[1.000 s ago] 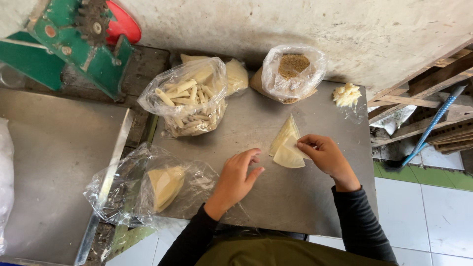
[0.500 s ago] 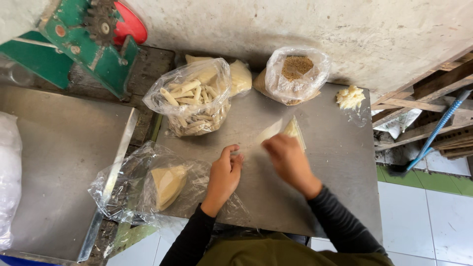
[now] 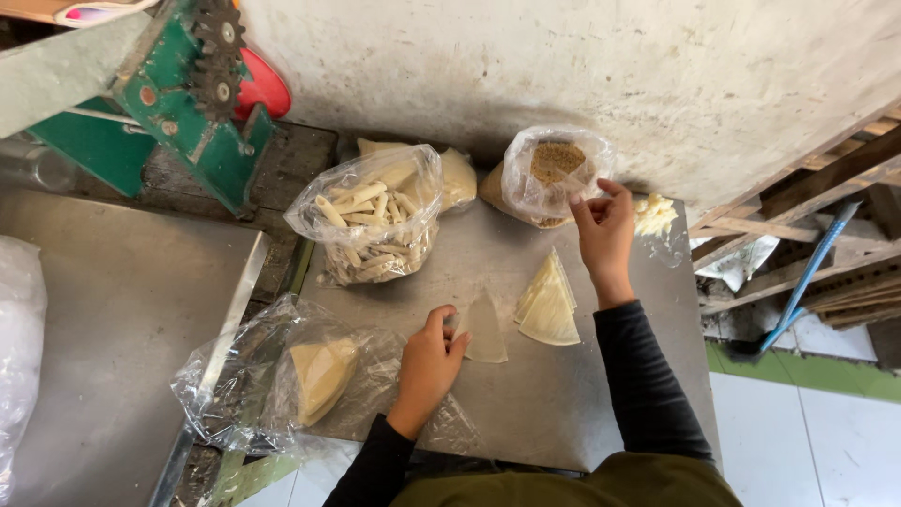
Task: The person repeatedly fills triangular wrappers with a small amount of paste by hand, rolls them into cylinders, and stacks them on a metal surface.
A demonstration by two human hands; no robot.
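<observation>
My left hand (image 3: 429,364) rests on the metal table (image 3: 563,413), its fingertips touching a single pale triangular wrapper sheet (image 3: 485,329). A small stack of the same triangular sheets (image 3: 548,302) lies just to the right. My right hand (image 3: 604,237) is raised farther back, fingers apart and empty, right beside a clear bag of brown crumbly filling (image 3: 552,172). A clear bag of pale rolled sticks (image 3: 371,225) stands at the back left of the table.
A crumpled plastic bag holding more wrapper sheets (image 3: 310,376) lies left of my left hand. A lump of white shreds (image 3: 654,216) sits at the far right. A green geared machine (image 3: 188,84) stands back left beside another steel table (image 3: 103,329). Wooden slats (image 3: 826,235) lie right.
One sheet now lies apart from the stack under my left fingers. My right hand has left the sheets and moved back toward the bag of brown filling.
</observation>
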